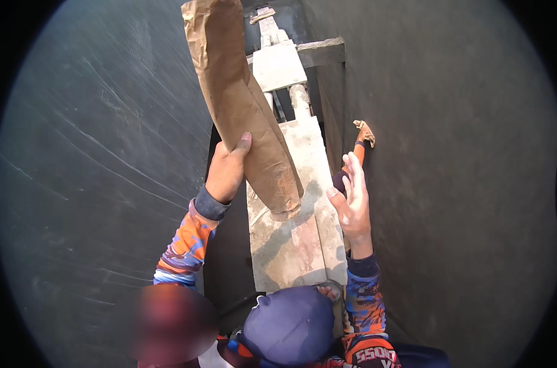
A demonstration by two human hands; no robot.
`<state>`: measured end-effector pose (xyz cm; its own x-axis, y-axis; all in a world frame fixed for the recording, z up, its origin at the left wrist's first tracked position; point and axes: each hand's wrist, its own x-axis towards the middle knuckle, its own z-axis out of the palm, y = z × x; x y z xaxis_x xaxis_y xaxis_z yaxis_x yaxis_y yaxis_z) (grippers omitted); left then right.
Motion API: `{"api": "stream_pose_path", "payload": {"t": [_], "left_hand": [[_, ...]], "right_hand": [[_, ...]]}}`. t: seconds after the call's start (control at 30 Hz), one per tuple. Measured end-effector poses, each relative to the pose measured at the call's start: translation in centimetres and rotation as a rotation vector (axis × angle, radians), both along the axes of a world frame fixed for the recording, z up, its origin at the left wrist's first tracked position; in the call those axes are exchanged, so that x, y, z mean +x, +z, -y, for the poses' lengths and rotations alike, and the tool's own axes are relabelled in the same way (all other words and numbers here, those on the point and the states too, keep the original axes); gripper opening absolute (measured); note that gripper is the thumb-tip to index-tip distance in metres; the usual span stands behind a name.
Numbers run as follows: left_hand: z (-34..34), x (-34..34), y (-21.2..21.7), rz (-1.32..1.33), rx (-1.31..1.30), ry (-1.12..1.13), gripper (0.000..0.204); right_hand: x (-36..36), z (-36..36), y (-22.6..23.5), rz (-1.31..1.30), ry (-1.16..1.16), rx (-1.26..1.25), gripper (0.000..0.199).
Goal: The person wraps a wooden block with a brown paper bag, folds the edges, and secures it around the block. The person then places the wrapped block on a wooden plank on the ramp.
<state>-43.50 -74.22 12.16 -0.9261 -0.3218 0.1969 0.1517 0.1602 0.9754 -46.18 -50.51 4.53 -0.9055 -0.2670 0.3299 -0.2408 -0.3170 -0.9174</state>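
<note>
My left hand (227, 170) is closed on a long, folded brown paper sack (244, 104), with the thumb lying over its surface. The sack slants over the pale board (290, 245), its crumpled lower end toward me and its other end leaving the top of the view. To the right of the board, my right hand (354, 208) is raised, its fingers stretched out and nothing held in it. Just beyond its fingertips shows an orange object (360, 148) with a ragged tan end (365, 132); I cannot make out what it is.
A smaller pale panel (279, 65) lies beyond the board, near a wooden crossbar (321, 52). My dark blue knee (289, 325) rises at the bottom, with toes (331, 292) beside it. Dark grey surface (94, 172) spreads on both sides, streaked at left.
</note>
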Motion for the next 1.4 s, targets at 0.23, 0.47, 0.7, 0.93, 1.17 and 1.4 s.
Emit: {"api": "stream_pose_path", "payload": {"t": [0.23,0.47,0.7,0.93,1.17,1.4], "left_hand": [[-3.6,-0.5,0.3,-0.039,0.631,0.01,0.04],[-2.8,-0.1,-2.2,-0.106,0.878,-0.033,0.043],[-1.1,0.2,-4.1,-0.143,0.848,0.134,0.045],[5.4,3.5,-1.2,-0.261,0.805,0.125,0.05],[-4.4,3.5,-1.1,0.016,0.993,0.017,0.048],[-8.4,1.4,1.7,0.092,1.018,0.04,0.047]], "right_hand": [[3.7,6.1,0.2,-0.503,-0.329,0.872,0.1],[-1.1,5.5,-6.0,-0.623,-0.491,0.845,0.057],[-0.9,-2.2,-11.5,-0.643,-0.369,1.052,0.045],[-2.0,-12.1,-6.7,0.041,-0.433,1.558,0.06],[3.4,-2.2,7.7,-0.605,-0.156,1.086,0.094],[-1.3,1.3,4.6,-0.618,-0.106,1.062,0.068]]}}
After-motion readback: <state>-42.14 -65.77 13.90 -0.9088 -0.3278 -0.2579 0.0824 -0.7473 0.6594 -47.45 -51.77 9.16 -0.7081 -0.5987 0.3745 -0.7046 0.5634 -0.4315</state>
